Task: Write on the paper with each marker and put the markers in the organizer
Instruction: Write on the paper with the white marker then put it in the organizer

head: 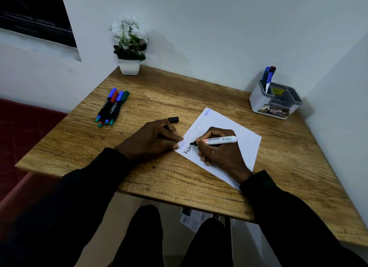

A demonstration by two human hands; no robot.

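A white sheet of paper [235,131] lies slanted on the wooden table, with several handwritten words along its left edge. My right hand [219,153] grips a white whiteboard marker [219,140], its black tip touching the paper beside fresh black lettering. My left hand [151,140] rests flat on the table, fingertips pressing the paper's left edge. The marker's black cap [173,119] lies just beyond my left hand. Several capped markers [111,107] lie side by side at the table's left. A white and grey organizer [274,101] at the far right holds a few markers [267,77] upright.
A white pot with white flowers [129,47] stands at the table's far left corner against the wall. Walls close in the table at the back and right. My legs show below the table's [179,179] front edge, with papers on the floor.
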